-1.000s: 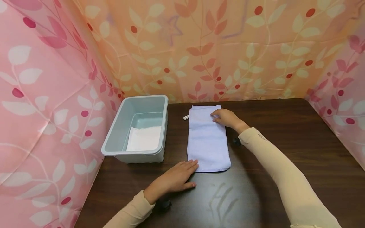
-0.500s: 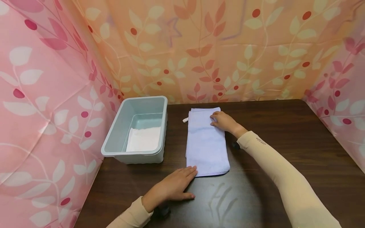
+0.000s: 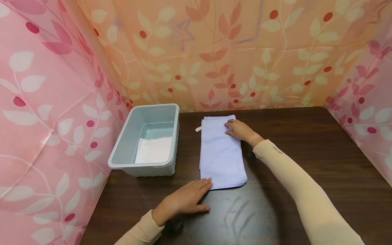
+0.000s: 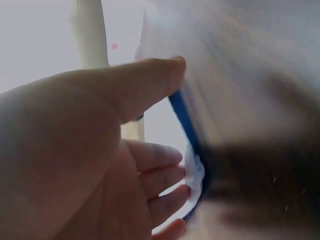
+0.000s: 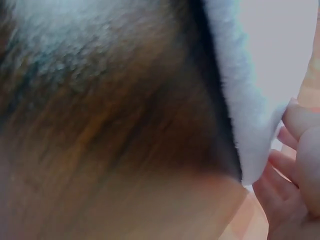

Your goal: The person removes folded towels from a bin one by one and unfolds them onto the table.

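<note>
A folded pale lavender towel (image 3: 221, 153) lies lengthwise on the table, a small white tag (image 3: 198, 129) sticking out at its left edge. My left hand (image 3: 186, 199) rests by the towel's near left corner, fingertips on it and thumb spread away over the table. At the far right part of the towel, my right hand (image 3: 242, 131) touches the top with lightly bent fingers, thumb apart. The left wrist view has the left fingers (image 4: 167, 200) against the towel's edge. In the right wrist view the right fingers (image 5: 280, 185) are at the towel's end, partly cut off.
Left of the towel stands a grey-blue plastic bin (image 3: 122, 146) with a folded white cloth (image 3: 154, 149) inside. The dark wooden table (image 3: 306, 143) is enclosed by patterned curtains (image 3: 190, 61) at the back and sides. Smear marks (image 3: 239, 214) show on the near tabletop.
The towel's near edge has shifted slightly toward me, and the left hand moved with it. The right hand stays on the far part of the towel.
</note>
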The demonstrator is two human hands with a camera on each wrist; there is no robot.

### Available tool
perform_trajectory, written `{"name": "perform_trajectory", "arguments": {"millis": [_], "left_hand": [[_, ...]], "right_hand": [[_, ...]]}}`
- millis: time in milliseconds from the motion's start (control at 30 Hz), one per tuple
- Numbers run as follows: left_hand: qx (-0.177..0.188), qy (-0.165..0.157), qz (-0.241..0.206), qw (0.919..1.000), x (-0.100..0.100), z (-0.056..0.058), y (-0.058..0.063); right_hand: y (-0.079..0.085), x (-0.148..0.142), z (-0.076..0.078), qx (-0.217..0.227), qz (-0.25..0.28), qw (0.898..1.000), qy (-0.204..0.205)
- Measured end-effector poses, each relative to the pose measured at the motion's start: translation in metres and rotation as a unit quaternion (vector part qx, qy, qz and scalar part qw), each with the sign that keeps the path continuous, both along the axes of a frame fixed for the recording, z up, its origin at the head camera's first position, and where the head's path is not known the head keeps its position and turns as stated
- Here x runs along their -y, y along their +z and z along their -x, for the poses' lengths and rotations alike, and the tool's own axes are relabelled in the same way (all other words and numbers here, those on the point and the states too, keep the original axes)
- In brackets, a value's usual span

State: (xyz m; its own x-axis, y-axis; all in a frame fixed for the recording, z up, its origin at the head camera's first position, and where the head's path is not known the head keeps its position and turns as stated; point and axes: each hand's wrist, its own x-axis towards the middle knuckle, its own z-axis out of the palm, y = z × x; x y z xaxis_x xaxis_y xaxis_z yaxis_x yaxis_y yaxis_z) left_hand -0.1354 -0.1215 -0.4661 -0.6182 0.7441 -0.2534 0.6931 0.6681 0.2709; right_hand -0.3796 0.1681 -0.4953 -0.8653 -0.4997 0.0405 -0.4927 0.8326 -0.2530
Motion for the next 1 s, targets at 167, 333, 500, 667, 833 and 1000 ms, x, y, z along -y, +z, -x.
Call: {"name": "perform_trajectory", "arguments": {"millis": [167,333,500,667,833,1000], "left_hand": [[0.024,0.007,-0.026,0.9993,0.008,0.005,-0.001],[0.029,0.035,-0.046,0.9979,0.02,0.011,0.002],[0.038,0.065,-0.057,0.9955,0.034,0.015,0.002],[0.051,0.088,-0.07,0.9924,0.042,0.015,-0.001],[0.049,0.101,-0.076,0.9907,0.048,0.016,-0.003],[0.05,0.113,-0.087,0.9884,0.051,0.016,-0.004]], "right_hand": [[0.006,0.002,-0.011,-0.013,0.064,0.998,0.001],[0.02,0.015,-0.041,-0.029,0.167,0.985,0.023],[0.029,0.04,-0.084,-0.014,0.218,0.973,0.069],[0.025,0.064,-0.127,0.027,0.242,0.964,0.103],[0.014,0.077,-0.16,0.062,0.263,0.953,0.134],[0.0,0.084,-0.178,0.078,0.271,0.947,0.155]]}}
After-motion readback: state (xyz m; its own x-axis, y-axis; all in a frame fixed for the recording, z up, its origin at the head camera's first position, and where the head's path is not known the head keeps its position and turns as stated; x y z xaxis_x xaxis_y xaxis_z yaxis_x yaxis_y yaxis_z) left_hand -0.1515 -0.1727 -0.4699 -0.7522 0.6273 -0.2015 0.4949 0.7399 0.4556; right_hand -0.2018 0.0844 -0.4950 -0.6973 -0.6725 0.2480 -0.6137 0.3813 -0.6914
